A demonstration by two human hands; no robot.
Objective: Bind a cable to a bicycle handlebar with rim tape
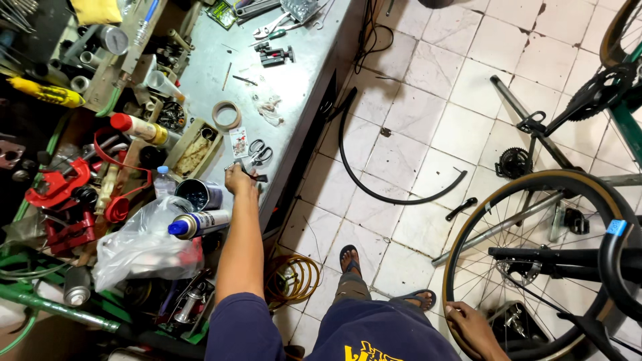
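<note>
Hands split between desk and wheel

Left hand (239, 179) reaches out along the grey metal desk (294, 87), its grip closed on a small dark tool (253, 175) whose tip pokes out toward 3 o'clock. Just beyond the knuckles, at 12 o'clock, lie scissors (258, 152) and a small printed card (238, 142). At 9 o'clock from the hand stands an open dark tin (198, 194), with a spray can (198, 224) lying on its side at 7 o'clock, resting against a clear plastic bag (144, 249). A roll of tape (227, 115) sits farther up the desk.

Right hand (469, 325) rests low at the person's side, fingers curled narrow around the tan-walled tyre of a bicycle wheel (535, 180). A cut length of black tyre (374, 180) curves across the tiled floor (435, 87) between desk and wheel.
</note>
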